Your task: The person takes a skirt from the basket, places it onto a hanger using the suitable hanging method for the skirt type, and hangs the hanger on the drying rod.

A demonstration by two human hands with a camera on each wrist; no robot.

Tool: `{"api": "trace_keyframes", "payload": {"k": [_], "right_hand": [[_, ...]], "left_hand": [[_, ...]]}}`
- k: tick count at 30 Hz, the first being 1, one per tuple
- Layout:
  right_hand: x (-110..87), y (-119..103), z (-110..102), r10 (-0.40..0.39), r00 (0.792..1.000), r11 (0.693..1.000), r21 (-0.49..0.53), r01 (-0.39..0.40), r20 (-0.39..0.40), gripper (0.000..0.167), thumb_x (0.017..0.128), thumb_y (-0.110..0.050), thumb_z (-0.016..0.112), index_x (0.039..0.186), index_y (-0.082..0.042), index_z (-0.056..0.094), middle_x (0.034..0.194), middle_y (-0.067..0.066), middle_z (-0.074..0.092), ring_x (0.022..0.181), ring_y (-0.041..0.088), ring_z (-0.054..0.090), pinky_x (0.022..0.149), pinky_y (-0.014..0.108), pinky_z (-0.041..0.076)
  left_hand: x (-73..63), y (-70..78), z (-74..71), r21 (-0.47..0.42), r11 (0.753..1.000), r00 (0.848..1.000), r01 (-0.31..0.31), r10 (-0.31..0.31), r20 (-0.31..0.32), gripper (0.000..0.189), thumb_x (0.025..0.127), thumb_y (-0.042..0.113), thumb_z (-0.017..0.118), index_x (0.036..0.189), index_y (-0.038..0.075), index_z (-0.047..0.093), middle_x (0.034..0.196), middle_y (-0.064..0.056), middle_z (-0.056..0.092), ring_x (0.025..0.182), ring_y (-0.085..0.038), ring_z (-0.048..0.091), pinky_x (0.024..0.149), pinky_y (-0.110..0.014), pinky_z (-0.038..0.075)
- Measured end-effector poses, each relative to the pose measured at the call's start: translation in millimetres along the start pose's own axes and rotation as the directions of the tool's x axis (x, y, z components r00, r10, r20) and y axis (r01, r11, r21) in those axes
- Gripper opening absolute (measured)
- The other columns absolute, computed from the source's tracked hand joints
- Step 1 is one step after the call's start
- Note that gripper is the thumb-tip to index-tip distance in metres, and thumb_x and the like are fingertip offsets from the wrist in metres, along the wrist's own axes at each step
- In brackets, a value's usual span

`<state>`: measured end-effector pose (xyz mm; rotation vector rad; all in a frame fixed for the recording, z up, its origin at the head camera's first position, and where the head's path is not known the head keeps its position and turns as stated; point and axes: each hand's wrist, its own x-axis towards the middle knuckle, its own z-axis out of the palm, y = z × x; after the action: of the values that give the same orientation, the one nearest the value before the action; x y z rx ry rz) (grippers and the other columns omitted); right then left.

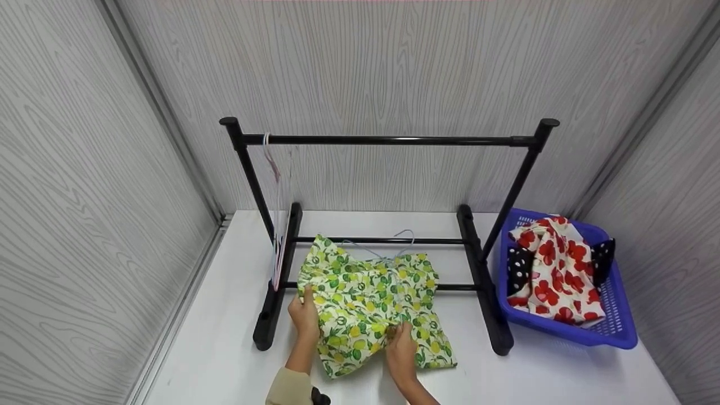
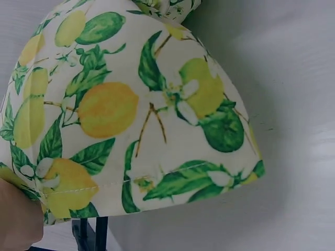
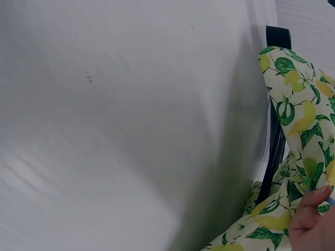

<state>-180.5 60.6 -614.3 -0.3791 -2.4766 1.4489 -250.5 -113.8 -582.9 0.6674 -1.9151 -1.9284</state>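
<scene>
A white garment with a lemon-and-leaf print [image 1: 360,298] lies spread and partly bunched over the lower bars of a black rack. My left hand [image 1: 304,312] grips its left edge, thumb on top. In the left wrist view, the garment's stitched hem [image 2: 157,180] fills much of the picture beside the fingers. My right hand [image 1: 401,349] pinches a gathered fold near the front middle. A thin light-blue hanger [image 1: 404,232] shows its hook above the garment, with part of it hidden by cloth. A blue piece [image 3: 330,201] shows right at my right thumb.
The black rack [image 1: 388,140] spans the back, its feet either side of the garment. Several thin hangers [image 1: 277,214] hang at its left end. A blue basket [image 1: 590,336] at right holds red-flowered cloth [image 1: 557,275] and black polka-dot cloth [image 1: 518,270]. Panel walls stand around.
</scene>
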Motion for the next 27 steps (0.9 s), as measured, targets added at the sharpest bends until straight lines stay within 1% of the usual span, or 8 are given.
{"api": "trace_keyframes", "payload": {"k": [4, 7, 10, 14, 17, 19, 22, 27], "right_hand": [[0.5, 0, -1, -0.007, 1.0, 0.999, -0.041, 0.006, -0.016, 0.012, 0.1, -0.007, 0.033, 0.093, -0.003, 0.042, 0.059, 0.0, 0.04, 0.05, 0.01, 0.035, 0.046, 0.022, 0.029], [1.1, 1, -2, -0.018, 1.0, 0.999, -0.047, 0.016, -0.023, 0.013, 0.1, -0.008, 0.033, 0.092, -0.003, 0.042, 0.058, -0.002, 0.035, 0.05, 0.011, 0.034, 0.046, 0.023, 0.028], [1.5, 3, -5, -0.029, 0.999, 0.999, -0.024, 0.028, -0.022, 0.013, 0.1, -0.009, 0.033, 0.093, -0.002, 0.042, 0.059, -0.003, 0.031, 0.051, 0.01, 0.031, 0.046, 0.023, 0.026], [2.3, 6, -9, -0.09, 0.996, 0.996, -0.027, 0.09, -0.023, 0.011, 0.099, -0.006, 0.035, 0.093, -0.001, 0.043, 0.058, -0.005, 0.03, 0.049, 0.008, 0.029, 0.045, 0.022, 0.026], [3.8, 6, -12, -0.148, 0.989, 0.988, -0.035, 0.148, -0.023, 0.011, 0.098, -0.006, 0.038, 0.09, -0.002, 0.044, 0.058, -0.005, 0.031, 0.049, 0.005, 0.029, 0.045, 0.02, 0.027], [4.6, 5, -15, -0.185, 0.982, 0.982, -0.049, 0.184, -0.021, 0.011, 0.098, -0.007, 0.04, 0.088, -0.004, 0.045, 0.059, -0.005, 0.032, 0.05, 0.004, 0.028, 0.046, 0.02, 0.026], [5.5, 4, -18, -0.256, 0.966, 0.961, -0.112, 0.251, -0.031, 0.011, 0.097, -0.009, 0.044, 0.088, -0.005, 0.049, 0.058, -0.005, 0.036, 0.049, 0.004, 0.028, 0.046, 0.02, 0.025], [8.0, 7, -20, -0.412, 0.905, 0.895, -0.232, 0.382, -0.1, 0.008, 0.092, -0.007, 0.052, 0.086, -0.005, 0.055, 0.062, -0.002, 0.046, 0.053, 0.008, 0.037, 0.047, 0.023, 0.03]], "left_hand": [[-3.0, 8.4, -6.1, -0.023, 0.999, 1.0, -0.022, 0.022, -0.003, 0.042, 0.096, 0.028, 0.05, 0.062, 0.012, 0.032, 0.051, 0.008, 0.02, 0.044, -0.004, 0.02, 0.051, -0.025, 0.025], [-4.1, 16.0, -9.7, -0.02, 0.998, 0.998, -0.052, 0.051, -0.03, 0.036, 0.095, 0.028, 0.051, 0.069, 0.004, 0.047, 0.054, 0.004, 0.028, 0.047, -0.004, 0.024, 0.053, -0.024, 0.028], [-3.9, 18.8, -14.8, -0.018, 0.997, 0.994, -0.074, 0.073, -0.085, 0.033, 0.095, 0.027, 0.052, 0.089, -0.004, 0.06, 0.07, -0.006, 0.05, 0.06, -0.003, 0.037, 0.062, -0.022, 0.035], [-3.4, 11.7, -25.5, 0.027, 0.996, 0.99, -0.088, 0.091, -0.112, 0.035, 0.096, 0.024, 0.05, 0.104, -0.008, 0.061, 0.095, -0.021, 0.059, 0.07, -0.01, 0.044, 0.069, -0.025, 0.039], [-3.4, 2.4, -34.4, 0.094, 0.995, 0.996, -0.031, 0.039, -0.084, 0.035, 0.097, 0.022, 0.047, 0.107, -0.01, 0.056, 0.103, -0.029, 0.055, 0.078, -0.025, 0.05, 0.077, -0.036, 0.041], [-3.0, -3.9, -39.6, 0.138, 0.99, 0.998, 0.03, -0.022, -0.058, 0.038, 0.097, 0.02, 0.046, 0.117, -0.012, 0.051, 0.12, -0.033, 0.05, 0.101, -0.037, 0.053, 0.091, -0.046, 0.041], [-3.5, -10.7, -46.0, 0.193, 0.974, 0.993, 0.119, -0.119, -0.01, 0.049, 0.097, 0.018, 0.044, 0.134, -0.013, 0.036, 0.141, -0.033, 0.033, 0.131, -0.045, 0.031, 0.107, -0.053, 0.027], [-5.1, -17.3, -50.8, 0.305, 0.939, 0.983, 0.16, -0.18, 0.039, 0.055, 0.095, 0.014, 0.044, 0.137, -0.016, 0.026, 0.142, -0.036, 0.026, 0.133, -0.047, 0.024, 0.109, -0.052, 0.024]]}}
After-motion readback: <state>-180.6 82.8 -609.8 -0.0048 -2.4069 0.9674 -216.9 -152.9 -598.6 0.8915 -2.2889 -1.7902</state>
